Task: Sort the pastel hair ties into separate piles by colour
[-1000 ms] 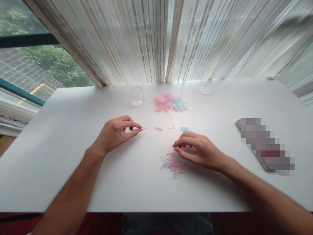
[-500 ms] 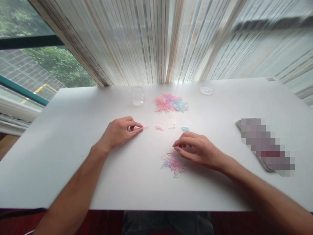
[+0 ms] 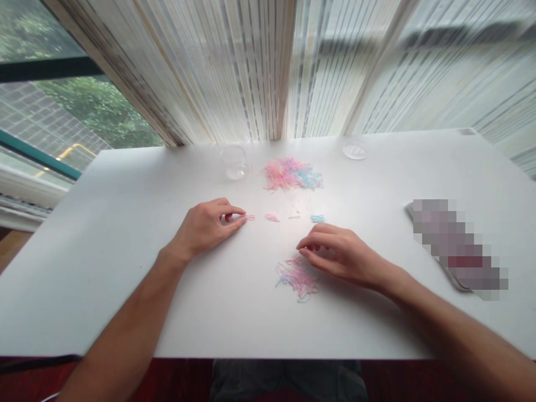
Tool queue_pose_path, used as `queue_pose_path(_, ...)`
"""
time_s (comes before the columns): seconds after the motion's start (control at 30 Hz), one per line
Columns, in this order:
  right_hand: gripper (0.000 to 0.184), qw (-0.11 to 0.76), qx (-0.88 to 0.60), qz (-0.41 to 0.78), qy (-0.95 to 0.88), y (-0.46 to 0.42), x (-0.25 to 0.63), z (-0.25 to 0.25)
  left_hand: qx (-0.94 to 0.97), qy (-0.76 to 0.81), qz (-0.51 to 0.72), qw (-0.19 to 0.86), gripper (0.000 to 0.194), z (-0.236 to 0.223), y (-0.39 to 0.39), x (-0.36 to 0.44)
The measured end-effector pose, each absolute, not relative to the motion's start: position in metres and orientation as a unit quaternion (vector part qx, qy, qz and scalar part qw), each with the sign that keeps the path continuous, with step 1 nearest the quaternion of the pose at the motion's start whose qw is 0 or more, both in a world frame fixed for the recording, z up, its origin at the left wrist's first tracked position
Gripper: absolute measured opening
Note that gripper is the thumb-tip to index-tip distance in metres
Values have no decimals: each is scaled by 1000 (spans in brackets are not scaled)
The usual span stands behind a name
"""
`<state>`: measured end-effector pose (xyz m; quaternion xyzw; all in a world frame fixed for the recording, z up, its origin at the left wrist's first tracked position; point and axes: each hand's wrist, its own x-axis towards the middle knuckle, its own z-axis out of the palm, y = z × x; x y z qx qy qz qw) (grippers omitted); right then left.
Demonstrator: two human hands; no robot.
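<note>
Though slim, pink loop [image 3: 250, 217] crosswise, left-to-right

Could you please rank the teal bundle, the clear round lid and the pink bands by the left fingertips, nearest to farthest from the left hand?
From the left hand:
1. Pink bands, at its fingertips.
2. Teal bundle, farther right.
3. Clear round lid, right, near the back edge.

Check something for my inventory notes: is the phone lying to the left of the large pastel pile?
No, the phone lies to the right of the large pastel pile.
</note>
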<state>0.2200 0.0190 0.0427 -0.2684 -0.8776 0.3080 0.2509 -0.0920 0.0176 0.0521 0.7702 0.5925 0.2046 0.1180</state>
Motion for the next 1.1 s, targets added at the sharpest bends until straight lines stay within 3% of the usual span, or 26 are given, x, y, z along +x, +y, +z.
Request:
queue_pose_path(0.67,15,224,-273,324,-878,20,224,46,793,550,251,79,17,47,18,-88)
queue_pose_path(0.83,13,165,-274,344,-883,20,226,55,828,458,287,148,13,52,7,-69)
queue_pose_path(1.1,6,151,-277,318,-894,17,220,47,878,378,191,224,13,42,-14,-30)
